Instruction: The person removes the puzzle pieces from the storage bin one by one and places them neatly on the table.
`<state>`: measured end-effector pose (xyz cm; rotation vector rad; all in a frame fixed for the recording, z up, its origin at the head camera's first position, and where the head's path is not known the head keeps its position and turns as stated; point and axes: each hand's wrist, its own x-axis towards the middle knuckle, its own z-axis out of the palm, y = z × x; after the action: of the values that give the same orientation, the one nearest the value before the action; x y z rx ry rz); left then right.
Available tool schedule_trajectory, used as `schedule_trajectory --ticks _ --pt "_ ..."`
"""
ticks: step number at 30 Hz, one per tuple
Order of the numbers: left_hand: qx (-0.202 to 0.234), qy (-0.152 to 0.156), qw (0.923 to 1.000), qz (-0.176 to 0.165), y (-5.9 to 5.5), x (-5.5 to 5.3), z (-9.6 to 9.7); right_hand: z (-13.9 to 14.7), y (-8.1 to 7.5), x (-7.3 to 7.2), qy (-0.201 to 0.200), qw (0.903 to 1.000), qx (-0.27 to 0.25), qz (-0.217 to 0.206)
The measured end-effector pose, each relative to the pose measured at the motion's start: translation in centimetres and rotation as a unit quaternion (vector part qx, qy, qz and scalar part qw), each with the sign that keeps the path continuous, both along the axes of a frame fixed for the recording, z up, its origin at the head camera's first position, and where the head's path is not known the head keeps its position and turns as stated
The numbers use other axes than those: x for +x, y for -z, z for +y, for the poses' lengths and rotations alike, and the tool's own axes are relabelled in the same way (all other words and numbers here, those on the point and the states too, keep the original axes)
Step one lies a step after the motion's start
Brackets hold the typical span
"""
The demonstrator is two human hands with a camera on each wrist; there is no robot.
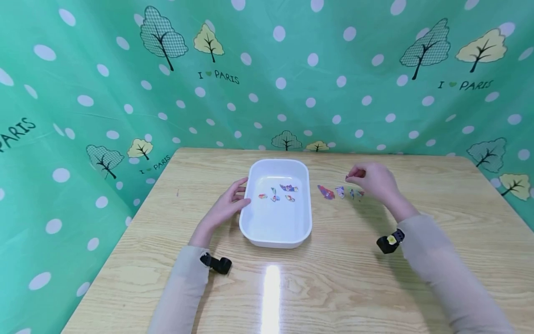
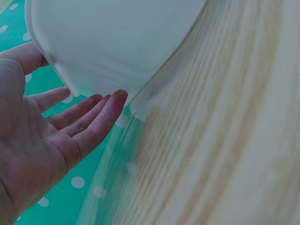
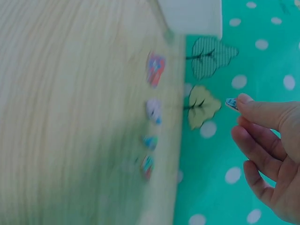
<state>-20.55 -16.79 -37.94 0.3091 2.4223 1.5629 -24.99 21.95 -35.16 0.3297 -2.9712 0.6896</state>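
A white plastic basin (image 1: 276, 225) sits on the table, with several small colourful sticker-like pieces (image 1: 289, 188) lying inside. My left hand (image 1: 228, 202) is at its left side, thumb by the rim and fingers spread along the outer wall; in the left wrist view the fingers (image 2: 93, 129) look loosely extended. Right of the basin, my right hand (image 1: 375, 182) is raised over the table and pinches a small blue-patterned sticker piece (image 3: 231, 103) between thumb and forefinger. Below that hand, several more pieces lie in a row, among them a red and purple one (image 1: 326, 192).
The light wood table (image 1: 333, 278) meets a green polka-dot cloth (image 1: 292, 106) hung behind and at the left. Black wrist cameras sit on both sleeves, and light glares on the table's near part.
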Motion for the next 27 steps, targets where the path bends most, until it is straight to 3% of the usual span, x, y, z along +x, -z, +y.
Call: schedule_trajectory --ticks 11,22,27 --pt "0.010 0.003 0.9999 0.000 0.1 -0.2 0.0 3.7 2.4 -0.1 0.033 0.9989 -0.022 -0.027" --pt "0.003 -0.003 1.0000 -0.004 -0.1 -0.1 0.1 5.8 3.7 -0.1 0.050 0.9975 -0.021 -0.046" --pt "0.006 -0.002 1.0000 -0.003 0.0 -0.1 0.1 6.6 4.4 -0.3 0.054 0.9948 -0.043 -0.074"
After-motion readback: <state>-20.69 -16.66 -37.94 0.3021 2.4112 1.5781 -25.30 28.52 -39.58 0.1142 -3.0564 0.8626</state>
